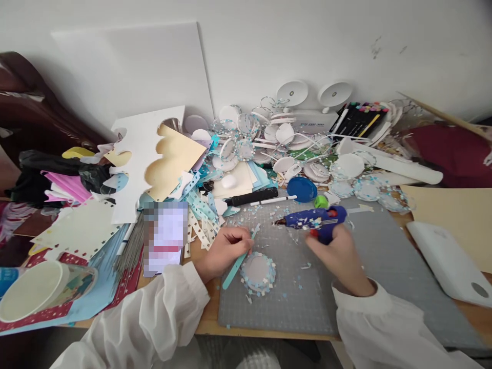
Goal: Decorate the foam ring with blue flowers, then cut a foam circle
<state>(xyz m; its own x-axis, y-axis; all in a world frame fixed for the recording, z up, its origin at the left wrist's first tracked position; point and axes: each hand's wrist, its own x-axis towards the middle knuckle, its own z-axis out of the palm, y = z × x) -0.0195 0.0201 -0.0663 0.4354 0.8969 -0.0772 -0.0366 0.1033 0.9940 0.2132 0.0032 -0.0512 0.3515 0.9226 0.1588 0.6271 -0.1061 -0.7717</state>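
My left hand (226,249) pinches a slim teal strip-shaped tool (235,271) above the grey cutting mat (284,307). Just right of that hand lies a round pale disc (258,272), its edge ringed with small white and light-blue stars. In my right hand (340,259) is a blue hot glue gun (313,219), wrapped by the fingers, with its nozzle pointing left. White and blue bits cling to the gun's barrel. The nozzle is apart from the disc and from the teal tool.
Finished-looking star-edged discs (348,166) pile up along the wall. A blue round lid (302,190) and a black marker (253,197) lie behind the mat. Left are a phone (165,238), cut paper (172,159) and a paper cup (36,292). A white device (448,261) lies right.
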